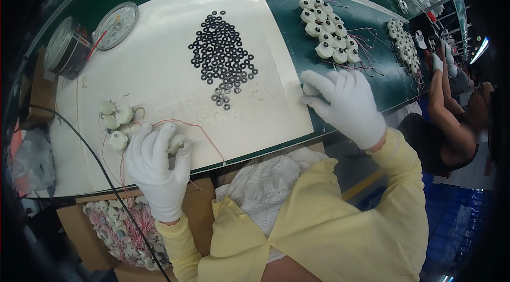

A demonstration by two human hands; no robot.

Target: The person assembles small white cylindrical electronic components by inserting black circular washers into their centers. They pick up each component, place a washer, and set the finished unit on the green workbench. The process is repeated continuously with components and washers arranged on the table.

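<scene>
My gloved left hand [159, 168] is closed at the table's near edge, with a small white motor [176, 144] between thumb and fingers. A thin red wire [194, 124] with a small white end runs from beside that hand across the white sheet. My gloved right hand [350, 107] is raised over the sheet's right edge, thumb and forefinger pinching a small whitish part [309, 90], mostly hidden by the fingers. Several loose white motors [123, 113] with wires lie just beyond my left hand. Small black rings [218, 51] are spread over the middle of the white sheet.
On the green surface at the right stand grouped white motors with black centres [325, 27], and another group [404, 43] farther off. A tub [68, 51] and round clear lid [117, 26] sit at left. Below is a carton of wired motors [125, 229]. A co-worker [451, 117] works at far right.
</scene>
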